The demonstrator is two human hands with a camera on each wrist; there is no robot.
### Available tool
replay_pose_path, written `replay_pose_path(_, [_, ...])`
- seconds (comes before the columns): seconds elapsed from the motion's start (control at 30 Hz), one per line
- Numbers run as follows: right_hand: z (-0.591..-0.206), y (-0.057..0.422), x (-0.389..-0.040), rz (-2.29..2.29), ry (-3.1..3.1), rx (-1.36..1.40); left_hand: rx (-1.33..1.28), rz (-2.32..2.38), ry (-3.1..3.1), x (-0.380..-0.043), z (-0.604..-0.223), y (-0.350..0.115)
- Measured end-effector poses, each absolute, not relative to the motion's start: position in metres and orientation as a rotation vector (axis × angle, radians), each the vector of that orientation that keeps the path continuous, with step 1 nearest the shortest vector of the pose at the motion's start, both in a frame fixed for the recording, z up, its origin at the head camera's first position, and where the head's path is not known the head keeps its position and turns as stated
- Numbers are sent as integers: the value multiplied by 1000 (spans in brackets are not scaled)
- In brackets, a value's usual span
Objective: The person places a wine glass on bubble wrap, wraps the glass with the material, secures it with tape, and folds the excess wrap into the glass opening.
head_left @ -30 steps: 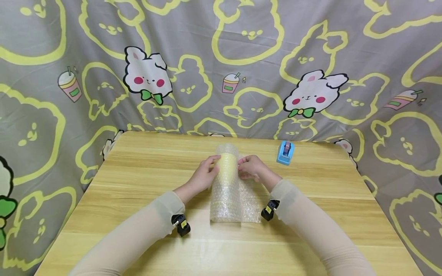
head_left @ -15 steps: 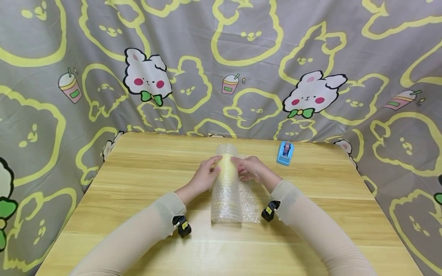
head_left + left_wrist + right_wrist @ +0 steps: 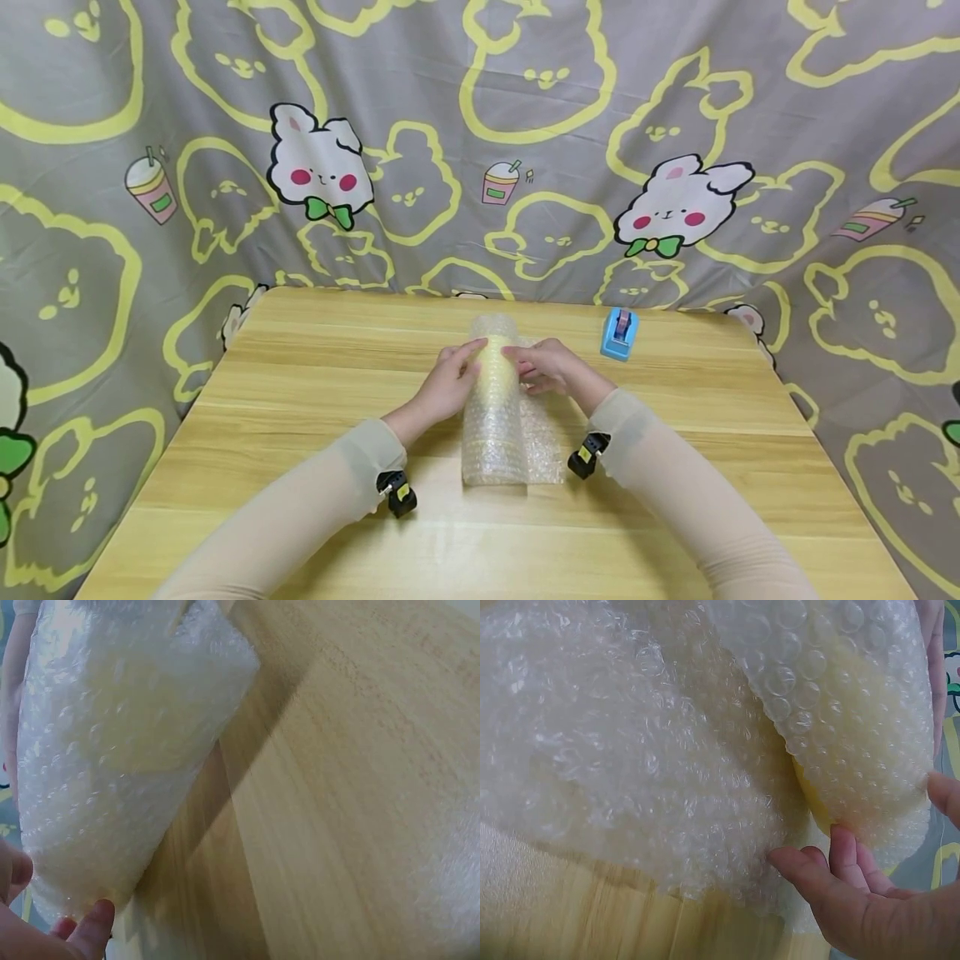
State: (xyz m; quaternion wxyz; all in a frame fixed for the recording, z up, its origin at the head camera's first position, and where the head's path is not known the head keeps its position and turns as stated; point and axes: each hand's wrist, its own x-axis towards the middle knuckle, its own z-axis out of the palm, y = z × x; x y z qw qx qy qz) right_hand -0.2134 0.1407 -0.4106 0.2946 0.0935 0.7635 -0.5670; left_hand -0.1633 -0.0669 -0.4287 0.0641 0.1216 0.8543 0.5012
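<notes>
A sheet of bubble wrap is rolled around a yellow object in the middle of the table, its loose flap lying flat to the right. The yellow object shows mostly through the plastic, so its kind cannot be told. My left hand grips the roll's left side, with fingertips against the plastic in the left wrist view. Opposite it, my right hand holds the right side, thumb on top of the roll and fingers low at the wrap's edge, by the bare yellow part.
A blue tape dispenser stands near the table's back edge, right of the roll. The wooden table ends at a grey patterned curtain behind and on both sides.
My right thumb has moved from the roll's right side onto its top. Since then the roll has shifted slightly to the right, with my left hand following.
</notes>
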Motion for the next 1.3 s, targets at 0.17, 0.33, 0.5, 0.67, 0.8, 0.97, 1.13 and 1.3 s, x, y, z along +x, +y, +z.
replay_pose_path(0.17, [-412, 140, -214, -1536, 2004, 262, 389, 1526, 2566, -164, -430, -70])
replay_pose_path(0.33, [-414, 139, -213, -1575, 1971, 286, 342, 1545, 2548, -165, -431, -72])
replay_pose_path(0.5, [-413, 138, -211, -1589, 1963, 293, 313, 1528, 2539, -165, -429, -72])
replay_pose_path(0.67, [-413, 138, -211, -1612, 1942, 324, 280, 1536, 2502, -165, -429, -71])
replay_pose_path(0.8, [-414, 138, -211, -1622, 1939, 343, 276, 1554, 2469, -164, -429, -71])
replay_pose_path(0.97, [-414, 139, -211, -1631, 1930, 352, 282, 1570, 2453, -164, -429, -70])
replay_pose_path(1.13, [-414, 141, -212, -1631, 1933, 338, 301, 1561, 2463, -164, -430, -68])
replay_pose_path(1.3, [-414, 143, -214, -1598, 1982, 320, 292, 1539, 2480, -162, -429, -66])
